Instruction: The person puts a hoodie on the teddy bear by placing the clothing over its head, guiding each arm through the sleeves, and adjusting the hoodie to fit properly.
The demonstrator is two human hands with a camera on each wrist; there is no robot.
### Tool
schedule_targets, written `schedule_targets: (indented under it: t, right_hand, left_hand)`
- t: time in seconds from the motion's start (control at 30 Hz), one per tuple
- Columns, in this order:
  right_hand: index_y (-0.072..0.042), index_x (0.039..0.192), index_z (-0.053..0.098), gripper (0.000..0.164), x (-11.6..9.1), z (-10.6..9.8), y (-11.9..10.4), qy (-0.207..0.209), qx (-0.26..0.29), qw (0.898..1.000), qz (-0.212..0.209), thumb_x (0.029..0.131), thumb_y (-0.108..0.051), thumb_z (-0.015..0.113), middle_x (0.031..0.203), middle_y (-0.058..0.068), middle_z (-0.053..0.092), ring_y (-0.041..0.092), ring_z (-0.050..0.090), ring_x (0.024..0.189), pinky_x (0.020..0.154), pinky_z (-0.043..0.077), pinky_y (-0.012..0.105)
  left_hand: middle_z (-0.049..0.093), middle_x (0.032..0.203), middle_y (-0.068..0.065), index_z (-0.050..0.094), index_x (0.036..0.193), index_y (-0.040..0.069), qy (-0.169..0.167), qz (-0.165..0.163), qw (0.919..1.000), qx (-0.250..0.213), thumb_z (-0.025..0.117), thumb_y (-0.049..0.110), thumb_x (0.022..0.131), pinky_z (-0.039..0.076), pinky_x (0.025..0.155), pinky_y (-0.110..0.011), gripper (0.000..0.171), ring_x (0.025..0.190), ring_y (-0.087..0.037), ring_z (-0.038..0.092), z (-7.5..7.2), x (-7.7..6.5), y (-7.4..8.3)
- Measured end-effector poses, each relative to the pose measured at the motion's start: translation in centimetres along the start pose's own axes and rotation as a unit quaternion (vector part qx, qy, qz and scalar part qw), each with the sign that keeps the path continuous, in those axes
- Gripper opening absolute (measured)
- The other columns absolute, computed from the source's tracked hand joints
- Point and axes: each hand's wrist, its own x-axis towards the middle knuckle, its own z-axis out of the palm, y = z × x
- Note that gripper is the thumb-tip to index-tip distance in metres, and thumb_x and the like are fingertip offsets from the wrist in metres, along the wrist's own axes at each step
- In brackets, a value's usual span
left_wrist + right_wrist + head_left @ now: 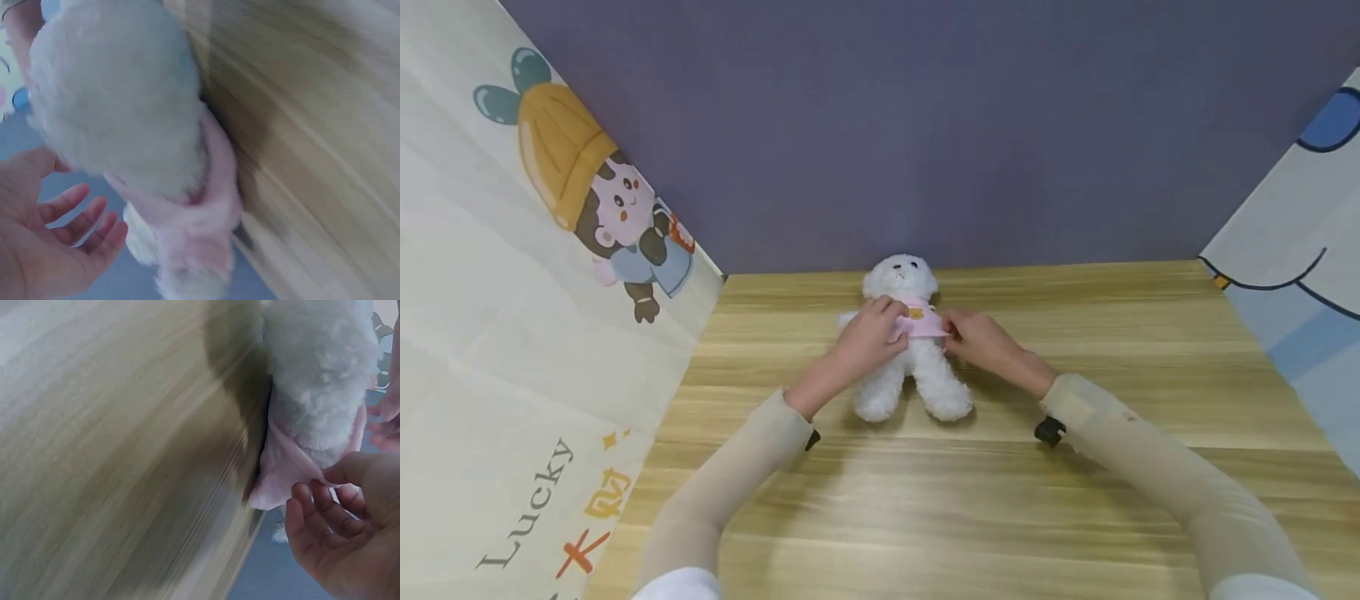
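A white plush toy [898,279] in a pink shirt [925,323] lies on its back, head toward the dark back panel. My right hand [981,340] pinches the shirt's hem on the toy's right-hand side. In the right wrist view, the thumb and fingertips of that hand [340,528] hold the pink cloth [284,469] beside a fluffy leg [322,362]. Over the toy's left-hand side, my left hand [872,332] touches the shirt front. The left wrist view shows that hand [47,231] with fingers apart and loosely bent; fur hides its thumb tip.
The toy lies on a wood-grain table [925,500], near its far edge. A dark grey-purple panel [925,125] rises behind it. Printed cartoon sheets stand at the left [490,333] and right [1300,275].
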Motion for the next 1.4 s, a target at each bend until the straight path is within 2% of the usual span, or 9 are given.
schedule_targets:
  t: [0.17,0.3,0.5,0.67,0.83,0.93,1.03,1.2,1.4]
  right_hand:
    - [-0.001,0.096,0.062,0.007,-0.6,0.3,-0.8,0.035,0.006,0.999,-0.033,0.091,0.001,0.066,0.082,0.008,0.063,0.018,0.060,0.071,0.062,0.051,0.033]
    - [-0.001,0.097,0.063,0.006,-1.1,0.4,-1.7,0.052,0.004,0.998,-0.047,0.092,0.001,0.066,0.083,0.009,0.065,0.019,0.063,0.073,0.065,0.054,0.034]
    - [-0.002,0.097,0.063,0.003,-1.9,0.7,-2.7,0.056,-0.014,0.998,-0.038,0.095,-0.003,0.066,0.081,0.007,0.064,0.017,0.059,0.070,0.063,0.051,0.033]
    - [-0.002,0.098,0.065,0.006,-2.4,0.9,-3.1,0.058,-0.011,0.998,-0.022,0.098,-0.007,0.064,0.081,0.008,0.065,0.019,0.060,0.069,0.062,0.051,0.034]
    - [-0.003,0.099,0.066,0.005,-3.1,1.5,-2.7,0.077,-0.010,0.997,0.011,0.096,-0.007,0.068,0.079,0.006,0.067,0.016,0.060,0.065,0.059,0.051,0.034]
    - [-0.003,0.098,0.066,0.007,-3.3,1.8,-3.1,0.084,0.004,0.996,0.016,0.095,-0.007,0.070,0.080,0.007,0.068,0.018,0.062,0.067,0.061,0.053,0.035]
    - [-0.002,0.096,0.067,0.006,-3.1,1.9,-3.9,0.072,0.065,0.995,0.031,0.094,-0.006,0.070,0.081,0.008,0.069,0.018,0.063,0.070,0.063,0.053,0.033]
    - [-0.002,0.093,0.068,0.006,-2.8,1.9,-4.9,0.026,0.185,0.978,0.092,0.096,-0.007,0.069,0.077,0.006,0.067,0.013,0.058,0.064,0.056,0.047,0.024]
    - [-0.003,0.096,0.065,0.006,-2.8,2.2,-4.6,0.016,0.191,0.978,0.084,0.098,-0.008,0.067,0.079,0.007,0.067,0.015,0.060,0.066,0.057,0.049,0.026]
  left_hand:
    - [0.060,0.121,-0.010,0.060,0.130,0.008,-0.062,0.027,0.9933,0.093,0.064,0.033,0.099,0.055,0.080,-0.038,0.040,0.100,-0.029,0.059,1.5,1.5,1.4]
    - [0.062,0.105,-0.006,0.064,0.117,0.012,-0.039,0.043,0.9805,0.188,0.060,0.052,0.099,0.053,0.063,-0.037,0.044,0.079,-0.026,0.059,3.2,2.3,1.6]
    - [0.060,0.089,0.000,0.064,0.102,0.016,-0.027,0.012,0.9705,0.239,0.063,0.063,0.092,0.050,0.051,-0.039,0.048,0.068,-0.023,0.057,5.2,3.3,1.9]
    - [0.065,0.098,-0.001,0.065,0.108,0.016,-0.064,-0.016,0.9704,0.232,0.068,0.057,0.091,0.054,0.063,-0.044,0.045,0.082,-0.026,0.063,5.4,4.0,2.2]
    - [0.063,0.106,-0.003,0.062,0.119,0.018,-0.107,-0.009,0.9740,0.199,0.063,0.062,0.092,0.054,0.065,-0.048,0.052,0.085,-0.027,0.061,4.6,3.1,2.2]
    - [0.062,0.102,-0.003,0.062,0.115,0.016,-0.097,0.001,0.9759,0.196,0.064,0.064,0.091,0.053,0.060,-0.045,0.054,0.080,-0.026,0.061,4.6,2.5,2.1]
    - [0.063,0.096,-0.002,0.064,0.109,0.014,-0.076,-0.010,0.9744,0.211,0.068,0.060,0.090,0.054,0.061,-0.045,0.050,0.078,-0.025,0.062,5.1,2.5,2.0]
    - [0.065,0.089,-0.001,0.065,0.097,0.014,-0.053,-0.040,0.9731,0.221,0.072,0.043,0.090,0.056,0.063,-0.047,0.032,0.079,-0.027,0.066,6.3,3.2,1.6]
    - [0.065,0.089,-0.001,0.064,0.093,0.017,-0.055,-0.024,0.9805,0.187,0.072,0.047,0.089,0.055,0.064,-0.044,0.031,0.081,-0.024,0.066,6.3,2.9,1.0]
